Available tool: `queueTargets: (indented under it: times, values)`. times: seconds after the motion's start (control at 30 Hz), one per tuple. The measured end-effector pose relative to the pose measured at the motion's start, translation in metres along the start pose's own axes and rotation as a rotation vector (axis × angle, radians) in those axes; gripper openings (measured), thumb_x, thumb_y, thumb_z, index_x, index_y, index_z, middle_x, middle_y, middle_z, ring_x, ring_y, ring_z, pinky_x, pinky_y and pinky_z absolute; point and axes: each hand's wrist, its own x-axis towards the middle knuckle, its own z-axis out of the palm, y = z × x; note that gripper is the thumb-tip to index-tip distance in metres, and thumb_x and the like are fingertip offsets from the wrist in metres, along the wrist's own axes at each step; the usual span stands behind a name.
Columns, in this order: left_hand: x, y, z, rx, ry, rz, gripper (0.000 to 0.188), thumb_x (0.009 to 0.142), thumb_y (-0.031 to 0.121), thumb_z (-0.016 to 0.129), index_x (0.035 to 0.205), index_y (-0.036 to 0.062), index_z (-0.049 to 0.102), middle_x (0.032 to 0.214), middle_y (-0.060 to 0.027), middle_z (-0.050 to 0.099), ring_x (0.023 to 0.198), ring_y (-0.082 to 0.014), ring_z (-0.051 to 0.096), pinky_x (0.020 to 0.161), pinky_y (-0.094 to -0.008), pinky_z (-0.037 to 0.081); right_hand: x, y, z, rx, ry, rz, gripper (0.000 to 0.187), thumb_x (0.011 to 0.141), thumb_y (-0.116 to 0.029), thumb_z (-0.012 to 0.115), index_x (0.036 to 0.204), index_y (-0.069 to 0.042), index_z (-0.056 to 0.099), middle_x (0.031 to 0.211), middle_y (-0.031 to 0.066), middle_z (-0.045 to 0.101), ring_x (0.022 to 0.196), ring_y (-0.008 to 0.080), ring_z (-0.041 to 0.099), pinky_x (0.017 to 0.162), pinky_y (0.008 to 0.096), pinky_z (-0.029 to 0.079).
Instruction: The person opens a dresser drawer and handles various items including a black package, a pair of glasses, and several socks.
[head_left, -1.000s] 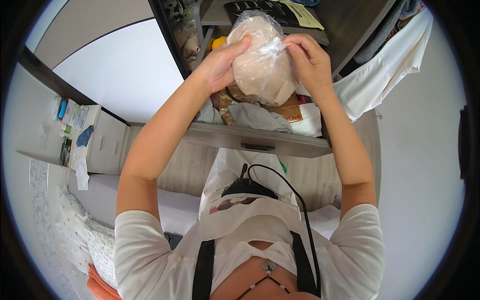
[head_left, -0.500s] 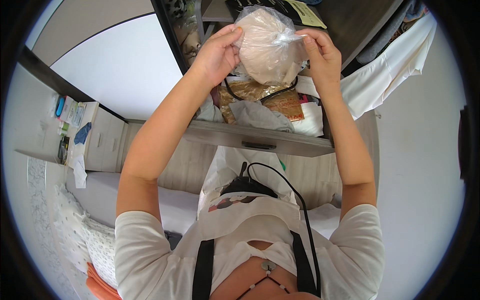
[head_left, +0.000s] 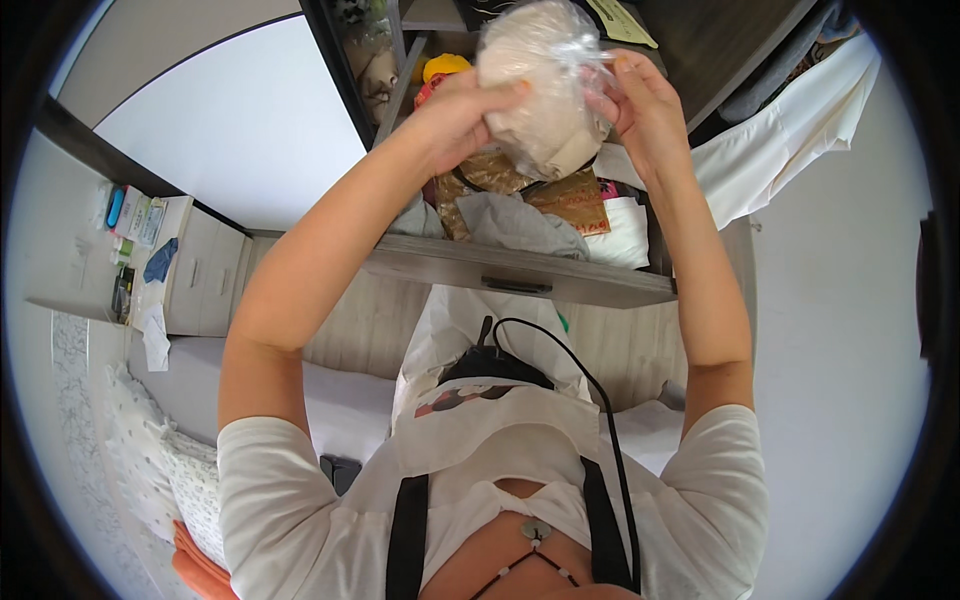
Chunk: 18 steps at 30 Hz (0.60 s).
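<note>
Above an open drawer I hold up a clear plastic bag [head_left: 545, 95] with something pale beige and bulky inside. My left hand [head_left: 470, 115] is closed on the bag's left side, thumb lying across its front. The gathered top of the plastic is pinched in my right hand [head_left: 638, 105]. Below the bag lie a brown package [head_left: 575, 205] with red markings, a grey cloth [head_left: 520, 225] and a white cloth [head_left: 622, 235]. What exactly the bag contains cannot be made out.
The grey wooden drawer front [head_left: 430, 260] crosses in front of me. Something yellow [head_left: 445, 68] sits behind my left hand. White fabric [head_left: 785, 140] hangs at the right, and a large white panel [head_left: 240, 140] stands at the left. A black cable [head_left: 600, 400] runs down my front.
The bag has tilted and turned, and my left hand has shifted right onto its front. The yellow thing behind it has come into view. Both hands keep hold.
</note>
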Motion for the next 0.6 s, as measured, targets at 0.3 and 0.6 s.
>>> queueTargets:
  times: [0.3, 0.6]
  values:
    - [0.000, 0.029, -0.043, -0.516, 0.684, 0.305, 0.035, 0.079, 0.010, 0.044, 0.112, -0.0028, 0.044, 0.111, -0.0156, 0.052, 0.102, -0.0292, 0.051, 0.091, -0.0421, 0.040, -0.003, 0.019, -0.005, -0.757, -0.303, 0.150, 0.022, 0.081, -0.012, 0.058, 0.101, -0.005, 0.057, 0.091, 0.0017, 0.059, 0.077, 0.0094, 0.054, 0.069, 0.0229, 0.044]
    - [-0.003, 0.029, -0.038, -0.536, 0.788, 0.345, 0.034, 0.078, 0.012, 0.045, 0.109, -0.0013, 0.046, 0.111, -0.0139, 0.051, 0.101, -0.0271, 0.050, 0.090, -0.0404, 0.038, -0.028, 0.033, 0.021, -1.380, -0.782, 0.067, 0.019, 0.070, -0.013, 0.066, 0.088, -0.008, 0.059, 0.081, 0.0101, 0.060, 0.077, 0.0294, 0.055, 0.068, 0.0354, 0.044]
